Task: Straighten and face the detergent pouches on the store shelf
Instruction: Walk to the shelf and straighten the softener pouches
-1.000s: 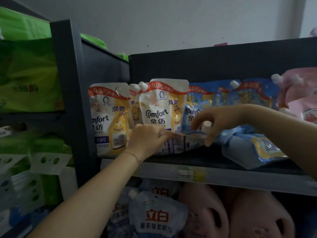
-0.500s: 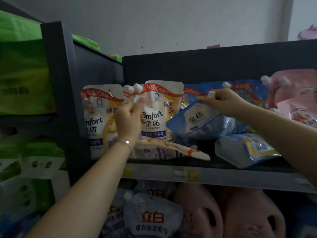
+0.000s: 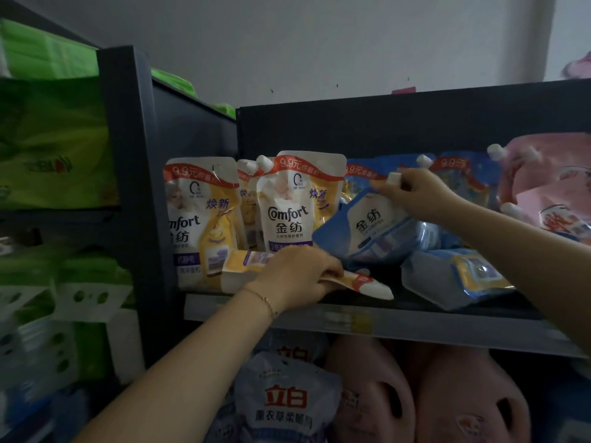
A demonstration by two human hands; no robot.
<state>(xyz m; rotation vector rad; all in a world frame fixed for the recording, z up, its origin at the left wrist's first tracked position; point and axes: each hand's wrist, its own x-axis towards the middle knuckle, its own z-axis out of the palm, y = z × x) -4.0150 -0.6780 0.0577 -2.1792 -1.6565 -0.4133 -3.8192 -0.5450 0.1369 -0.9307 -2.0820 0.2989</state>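
Shelf (image 3: 447, 327), three yellow pouches (image 3: 294, 199) upright, hands (image 3: 297, 276) (image 3: 415, 193) gripping fallen pouch (image 3: 243, 263), blue pouch (image 3: 367, 228)

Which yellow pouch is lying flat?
The yellow pouch gripped by the left hand at the front of the shelf; the rest stand upright behind it.

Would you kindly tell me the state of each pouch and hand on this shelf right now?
left yellow pouch: upright, facing front.
middle yellow pouch: upright, facing front.
fallen yellow pouch: lying flat at the front of the shelf.
tilted blue pouch: leaning, held by its top.
other blue pouch: lying down on the shelf.
left hand: grips the fallen yellow pouch.
right hand: pinches the tilted blue pouch at its top.
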